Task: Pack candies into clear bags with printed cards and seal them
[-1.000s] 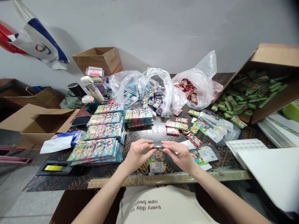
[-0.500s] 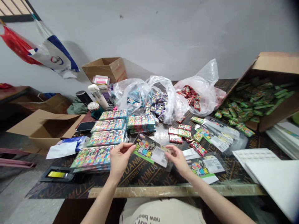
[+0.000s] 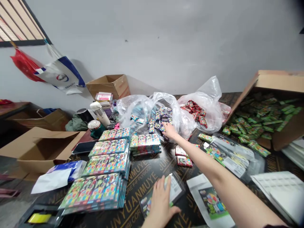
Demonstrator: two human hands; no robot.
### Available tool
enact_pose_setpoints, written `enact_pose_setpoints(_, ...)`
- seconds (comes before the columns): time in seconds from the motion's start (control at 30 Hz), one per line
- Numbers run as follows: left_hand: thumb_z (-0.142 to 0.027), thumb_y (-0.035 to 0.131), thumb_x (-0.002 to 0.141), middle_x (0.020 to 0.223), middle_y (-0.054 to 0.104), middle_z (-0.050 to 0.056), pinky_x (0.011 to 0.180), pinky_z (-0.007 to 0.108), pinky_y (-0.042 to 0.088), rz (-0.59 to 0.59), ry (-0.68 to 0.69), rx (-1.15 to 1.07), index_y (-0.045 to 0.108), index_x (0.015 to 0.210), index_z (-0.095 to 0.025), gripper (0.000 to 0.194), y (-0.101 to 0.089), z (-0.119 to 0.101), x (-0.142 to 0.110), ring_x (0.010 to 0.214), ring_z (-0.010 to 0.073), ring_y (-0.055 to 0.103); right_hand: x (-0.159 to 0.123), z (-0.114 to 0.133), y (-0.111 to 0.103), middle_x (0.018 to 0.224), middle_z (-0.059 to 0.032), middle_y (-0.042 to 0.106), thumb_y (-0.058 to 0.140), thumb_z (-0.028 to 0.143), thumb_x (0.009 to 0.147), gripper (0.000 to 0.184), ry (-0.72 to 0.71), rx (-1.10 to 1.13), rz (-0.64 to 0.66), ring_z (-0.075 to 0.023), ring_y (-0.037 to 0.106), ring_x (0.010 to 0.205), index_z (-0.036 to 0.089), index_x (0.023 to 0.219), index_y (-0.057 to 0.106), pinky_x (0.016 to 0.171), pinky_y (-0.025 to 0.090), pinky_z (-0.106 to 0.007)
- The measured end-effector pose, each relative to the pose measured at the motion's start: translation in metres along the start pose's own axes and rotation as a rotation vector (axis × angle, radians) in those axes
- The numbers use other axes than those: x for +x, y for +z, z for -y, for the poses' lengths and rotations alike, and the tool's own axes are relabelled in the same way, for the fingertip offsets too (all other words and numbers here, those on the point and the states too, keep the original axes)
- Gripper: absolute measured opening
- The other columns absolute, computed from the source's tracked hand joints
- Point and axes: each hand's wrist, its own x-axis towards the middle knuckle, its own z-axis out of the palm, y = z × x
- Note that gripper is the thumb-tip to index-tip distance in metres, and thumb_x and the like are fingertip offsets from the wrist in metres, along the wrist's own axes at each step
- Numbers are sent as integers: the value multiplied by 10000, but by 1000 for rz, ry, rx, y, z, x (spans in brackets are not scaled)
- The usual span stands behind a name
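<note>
My left hand (image 3: 159, 199) lies with its fingers stretched over a flat printed pouch (image 3: 175, 186) on the table, pressing on it with thumb apart. The pouch has a dark print and a pale label panel. My right hand (image 3: 169, 130) reaches out to the purple candy packets (image 3: 152, 126) at the mouth of a clear plastic bag (image 3: 174, 106); its fingers touch the pile, and the fingertips are partly hard to make out. Beneath my right forearm lie a few red packets (image 3: 184, 161). Another printed pouch (image 3: 212, 202) rests on a white sheet near the front edge.
Stacks of filled colourful packs (image 3: 95, 190) stand at left. A clear bag holds red packets (image 3: 194, 110); a tipped carton (image 3: 280, 77) holds green ones. More flat pouches (image 3: 228, 155) and white trays (image 3: 277, 186) lie at right. An open carton (image 3: 47, 148) and bottles (image 3: 99, 114) are at left.
Both hands held the printed pouch up; now it lies on the table under my left hand. My right hand has let go and moved forward to the purple packets. The view has shifted.
</note>
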Motion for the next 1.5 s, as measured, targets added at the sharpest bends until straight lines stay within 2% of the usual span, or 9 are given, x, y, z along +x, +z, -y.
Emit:
enact_pose_setpoints(0.3,-398,774,421,1355,372,132,1072,483,118,89,119,-206,368,1325,-237,1004,-13,35,4,1263,351,262,6,0,-1,1250,-132,449,623,253,643,823,74,167,-54,-284,407,1151,206,1363,225,938,305,-427)
enact_pose_setpoints(0.43,-541,624,641,1171,554,140,1000,411,306,-152,-44,-905,561,1136,-164,625,-43,11,18,1120,276,474,-70,27,-7,1244,-72,469,629,332,680,901,-127,964,87,-203,477,1099,281,1387,72,930,353,-360)
enact_pose_setpoints(0.57,-506,504,777,864,667,97,821,368,454,86,-234,-1764,610,907,-124,417,-63,-9,34,801,193,627,-162,43,-12,1285,-52,453,741,363,566,960,-108,1443,308,-223,449,1144,327,1359,201,946,343,-371)
enact_pose_setpoints(0.7,-232,660,680,636,644,19,661,285,493,187,-290,-1905,598,781,-126,159,-54,-20,33,576,127,608,-211,29,-19,1175,-68,558,637,490,629,605,73,1616,351,-257,484,1104,249,1173,527,929,363,-383)
enact_pose_setpoints(0.9,-271,697,619,537,588,-3,551,278,479,81,-234,-1446,593,707,-120,203,-26,-43,12,503,135,573,-232,15,-24,793,-16,665,578,428,735,245,346,1571,163,-176,590,788,201,778,663,770,434,-304)
enact_pose_setpoints(1.1,-433,627,693,607,594,9,556,227,451,-11,-6,-1074,608,696,-110,323,-22,-50,-7,581,131,569,-240,20,-23,577,10,576,534,509,767,378,369,1366,23,-114,493,532,161,628,577,559,396,-245)
enact_pose_setpoints(1.23,-411,679,642,637,605,15,583,263,489,59,-111,-1281,591,670,-110,314,-26,-45,-14,566,129,582,-240,12,-28,593,5,545,477,539,790,422,204,1068,85,-130,501,578,156,637,567,563,390,-248)
enact_pose_setpoints(1.4,-388,694,625,599,614,19,558,259,483,25,-241,-1403,606,665,-105,300,-29,-34,-18,490,107,562,-249,15,-38,1267,-82,440,607,587,658,746,-185,809,104,-247,427,1146,217,1269,390,951,340,-368)
enact_pose_setpoints(1.5,-367,706,609,610,616,8,563,247,476,3,-264,-1437,605,635,-113,276,-29,-30,-20,490,94,552,-255,21,-40,1311,-83,396,687,479,625,813,-316,610,113,-249,371,1198,245,1314,325,1003,278,-391)
